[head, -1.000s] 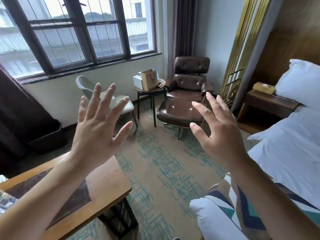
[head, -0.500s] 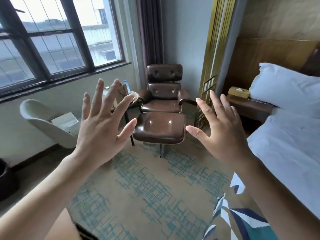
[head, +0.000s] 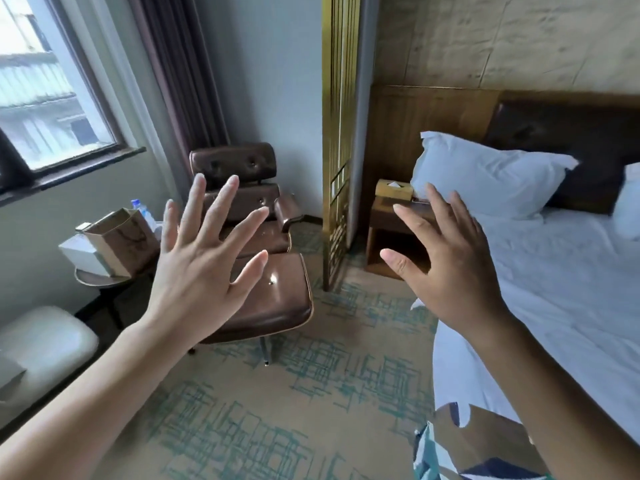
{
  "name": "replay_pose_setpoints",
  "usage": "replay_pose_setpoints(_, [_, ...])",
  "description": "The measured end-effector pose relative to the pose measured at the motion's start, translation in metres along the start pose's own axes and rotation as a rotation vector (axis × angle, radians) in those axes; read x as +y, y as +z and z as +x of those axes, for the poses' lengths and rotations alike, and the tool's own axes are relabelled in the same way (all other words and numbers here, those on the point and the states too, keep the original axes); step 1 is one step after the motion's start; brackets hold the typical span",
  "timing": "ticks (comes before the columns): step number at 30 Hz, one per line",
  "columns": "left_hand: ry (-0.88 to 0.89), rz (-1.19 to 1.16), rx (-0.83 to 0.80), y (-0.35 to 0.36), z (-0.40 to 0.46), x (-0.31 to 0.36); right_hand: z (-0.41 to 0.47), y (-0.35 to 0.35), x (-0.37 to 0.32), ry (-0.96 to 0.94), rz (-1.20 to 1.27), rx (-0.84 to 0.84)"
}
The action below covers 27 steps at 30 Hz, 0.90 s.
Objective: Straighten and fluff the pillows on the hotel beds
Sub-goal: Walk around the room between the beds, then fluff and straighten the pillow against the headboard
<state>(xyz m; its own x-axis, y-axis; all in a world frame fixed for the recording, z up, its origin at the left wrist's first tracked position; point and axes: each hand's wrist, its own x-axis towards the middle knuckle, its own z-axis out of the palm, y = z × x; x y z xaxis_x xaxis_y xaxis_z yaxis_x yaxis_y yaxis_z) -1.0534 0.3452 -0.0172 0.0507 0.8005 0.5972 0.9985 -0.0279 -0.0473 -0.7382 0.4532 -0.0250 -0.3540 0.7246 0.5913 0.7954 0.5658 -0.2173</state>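
Both hands raised mid-air, left hand (head: pixel 197 271) & right hand (head: pixel 450 268) fingers spread wide, empty, w/ pillow (head: pixel 485 174) beyond.

Pillow (head: pixel 485 174): white matt cloth, creased. Footstool (head: pixel 277 296): glossy brown leather. Nightstand (head: pixel 388 216): wood. Screen (head: pixel 337 98): shiny gold metal.

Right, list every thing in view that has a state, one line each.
left hand: open, fingers spread, holding nothing
right hand: open, fingers spread, holding nothing
pillow: propped against the headboard, wrinkled, untouched
second pillow: mostly out of frame
paper bag: upright, top open
curtain: drawn aside
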Motion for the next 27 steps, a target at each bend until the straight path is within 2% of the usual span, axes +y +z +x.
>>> replay_pose_setpoints(4, [0.067,-0.083,0.006,0.037,0.065,-0.022,0.036,0.017,0.016,0.089,-0.037,0.057])
replay_pose_setpoints(11, [0.222,-0.169,0.018,0.105,0.153,-0.008,0.066,0.026,0.065,0.202,-0.123,0.130])
replay_pose_setpoints(16, [0.306,-0.238,0.026,0.179,0.238,0.022,0.097,0.048,0.132,0.325,-0.157,0.154])
replay_pose_setpoints(22, [0.363,-0.235,0.024,0.235,0.333,0.060,0.152,0.067,0.211,0.377,-0.162,0.162])
replay_pose_setpoints(27, [0.426,-0.250,0.087,0.269,0.428,0.095,0.212,0.075,0.278,0.395,-0.179,0.171])
